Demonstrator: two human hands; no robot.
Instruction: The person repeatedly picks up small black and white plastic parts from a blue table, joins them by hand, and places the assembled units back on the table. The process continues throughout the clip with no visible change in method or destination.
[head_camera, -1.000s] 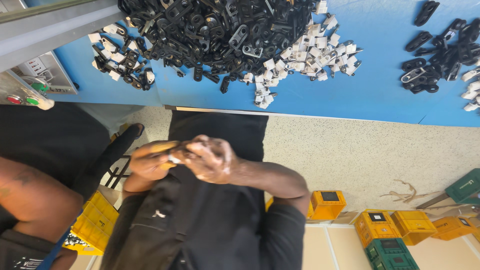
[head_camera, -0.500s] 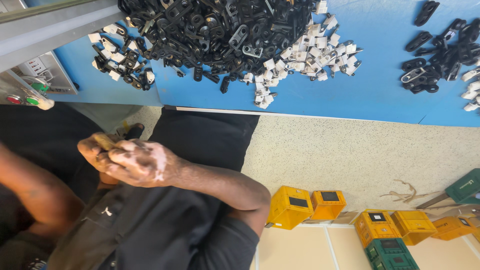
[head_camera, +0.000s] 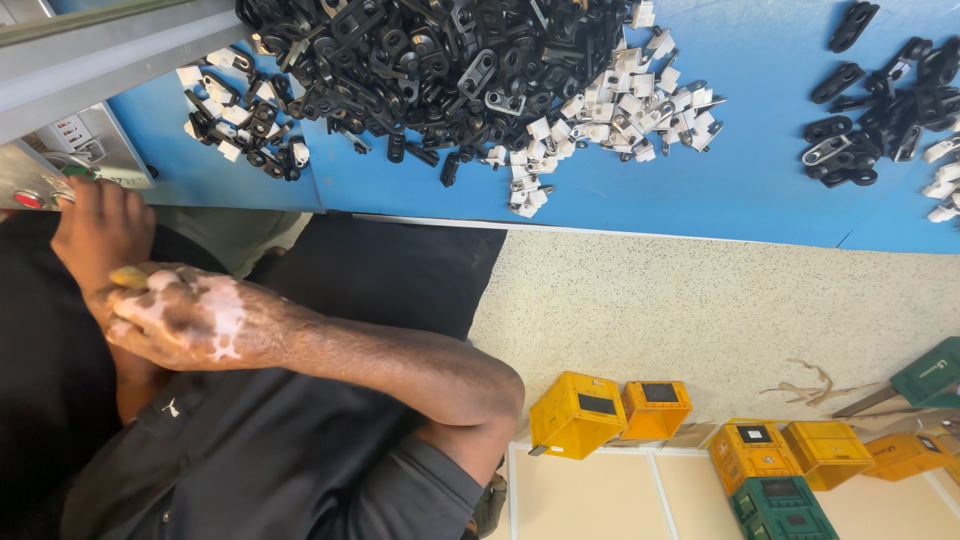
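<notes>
Head view: right hand is clasping the left hand, pinching a yellow piece near the blue table's edge; yellow crates are sitting below.

A blue table carries a big heap of black clips with small white clips beside it, and a smaller black pile well apart. On the speckled floor sit yellow crates and a green crate.
</notes>
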